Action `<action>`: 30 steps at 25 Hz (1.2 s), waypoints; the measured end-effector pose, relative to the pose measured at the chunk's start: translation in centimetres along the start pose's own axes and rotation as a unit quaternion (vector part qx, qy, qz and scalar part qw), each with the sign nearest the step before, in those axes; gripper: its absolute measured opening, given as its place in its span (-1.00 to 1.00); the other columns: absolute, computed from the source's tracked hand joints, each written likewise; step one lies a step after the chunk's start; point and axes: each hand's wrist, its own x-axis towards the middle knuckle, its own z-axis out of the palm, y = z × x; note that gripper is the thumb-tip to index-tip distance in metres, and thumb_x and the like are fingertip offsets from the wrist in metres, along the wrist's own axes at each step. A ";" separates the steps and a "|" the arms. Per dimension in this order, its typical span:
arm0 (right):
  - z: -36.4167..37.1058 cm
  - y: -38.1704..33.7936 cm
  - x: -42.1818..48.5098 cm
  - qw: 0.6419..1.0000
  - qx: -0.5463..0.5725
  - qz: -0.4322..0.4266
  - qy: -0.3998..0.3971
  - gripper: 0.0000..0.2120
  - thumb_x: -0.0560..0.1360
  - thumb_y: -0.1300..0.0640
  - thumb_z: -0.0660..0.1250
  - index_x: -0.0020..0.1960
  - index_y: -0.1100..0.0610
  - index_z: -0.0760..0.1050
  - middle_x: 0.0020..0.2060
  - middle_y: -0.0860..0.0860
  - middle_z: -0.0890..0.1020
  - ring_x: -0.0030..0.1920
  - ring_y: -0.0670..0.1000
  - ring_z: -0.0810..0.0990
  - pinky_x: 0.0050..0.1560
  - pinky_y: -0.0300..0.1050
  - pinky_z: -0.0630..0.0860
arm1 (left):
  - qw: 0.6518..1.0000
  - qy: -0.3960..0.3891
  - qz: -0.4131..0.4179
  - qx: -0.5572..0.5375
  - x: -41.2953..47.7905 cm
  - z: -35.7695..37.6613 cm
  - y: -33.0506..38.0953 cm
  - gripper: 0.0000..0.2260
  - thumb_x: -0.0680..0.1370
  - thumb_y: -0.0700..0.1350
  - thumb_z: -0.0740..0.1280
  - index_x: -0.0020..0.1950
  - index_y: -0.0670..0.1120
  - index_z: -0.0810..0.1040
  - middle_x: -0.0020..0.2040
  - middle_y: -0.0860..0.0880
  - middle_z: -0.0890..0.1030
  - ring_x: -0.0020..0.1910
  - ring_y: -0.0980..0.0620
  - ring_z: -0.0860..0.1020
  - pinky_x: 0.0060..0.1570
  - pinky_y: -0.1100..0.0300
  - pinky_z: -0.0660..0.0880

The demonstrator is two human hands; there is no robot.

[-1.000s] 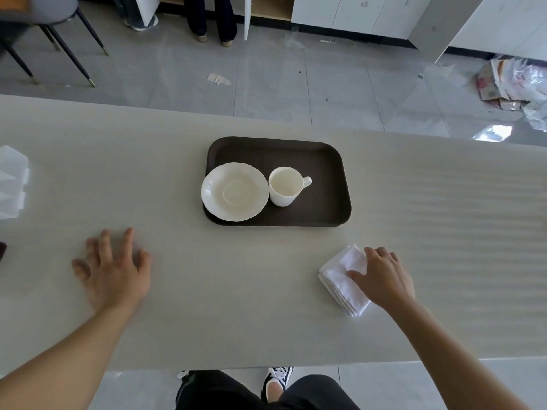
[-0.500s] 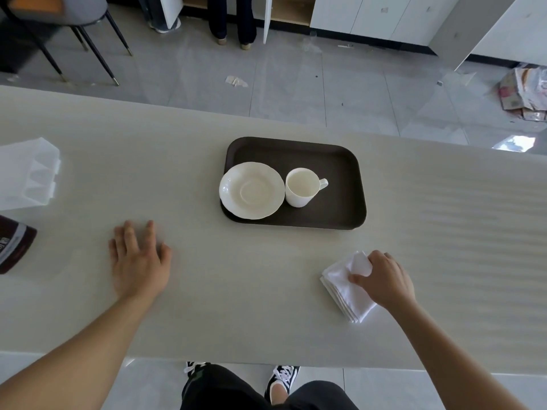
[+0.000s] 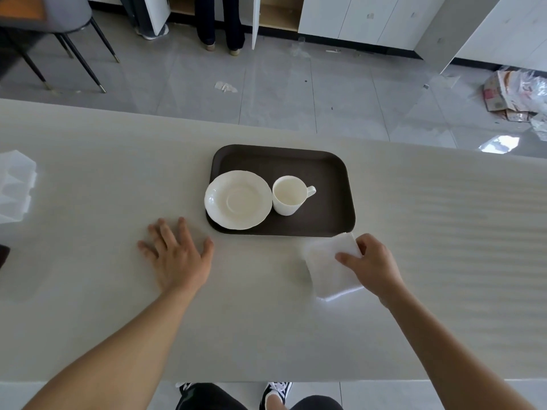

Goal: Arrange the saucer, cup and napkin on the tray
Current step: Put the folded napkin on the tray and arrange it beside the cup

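A dark brown tray (image 3: 328,173) lies on the pale table. On its left part rests a white saucer (image 3: 238,199), which overhangs the tray's left rim, and a white cup (image 3: 288,195) stands upright beside it with its handle to the right. My right hand (image 3: 371,263) grips a folded white napkin (image 3: 330,264), blurred, just in front of the tray's near right corner. My left hand (image 3: 174,254) lies flat on the table with fingers spread, left of the tray's near edge.
A translucent plastic box (image 3: 16,187) sits at the table's left edge, with a dark object (image 3: 3,255) below it. Beyond the table are a chair (image 3: 50,28), a person's legs (image 3: 219,22) and a bag of rubbish (image 3: 516,93) on the floor.
My right hand has closed on the napkin and carried it up and left toward the tray's near right corner. My left hand has shifted right, closer to the tray.
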 end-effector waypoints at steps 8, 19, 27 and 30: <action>-2.6 -3.4 5.6 0.958 0.269 0.072 0.069 -0.77 0.42 0.11 0.53 -0.15 0.12 0.47 -0.20 0.04 0.61 -0.22 0.05 0.58 -0.26 -0.09 0.47 | 1.000 0.021 -0.007 -0.013 0.1 0.0 0.1 -0.35 0.51 0.14 0.32 0.51 -0.14 0.30 0.53 -0.34 0.20 0.55 -0.33 0.07 0.47 -0.35 -0.07; 1.0 -3.3 9.0 0.934 0.304 0.169 0.078 -0.84 0.49 0.22 0.40 0.03 0.25 0.52 -0.07 0.13 0.61 0.06 0.24 0.62 0.10 0.25 0.62 | 0.999 0.034 -0.014 -0.005 0.0 -0.2 0.4 -0.34 0.46 0.17 0.13 0.49 -0.14 0.32 0.52 -0.34 0.22 0.55 -0.32 0.09 0.46 -0.34 -0.05; -1.0 -2.7 8.9 0.979 0.163 0.122 -0.001 -0.75 0.47 0.16 0.41 0.11 0.24 0.54 -0.03 0.16 0.69 -0.14 0.17 0.73 0.01 0.19 0.68 | 0.999 0.034 -0.017 -0.006 -0.1 -0.1 0.4 -0.35 0.47 0.17 0.12 0.49 -0.14 0.33 0.51 -0.34 0.23 0.55 -0.32 0.09 0.46 -0.34 -0.03; -2.4 -2.4 8.7 0.994 0.030 0.092 0.056 -0.63 0.47 0.06 0.40 0.24 0.14 0.46 -0.08 0.09 0.70 -0.06 0.16 0.70 0.00 0.05 0.61 | 0.999 0.033 -0.020 -0.007 -0.1 -0.1 0.3 -0.35 0.47 0.17 0.12 0.48 -0.13 0.33 0.51 -0.33 0.23 0.55 -0.32 0.09 0.47 -0.33 -0.04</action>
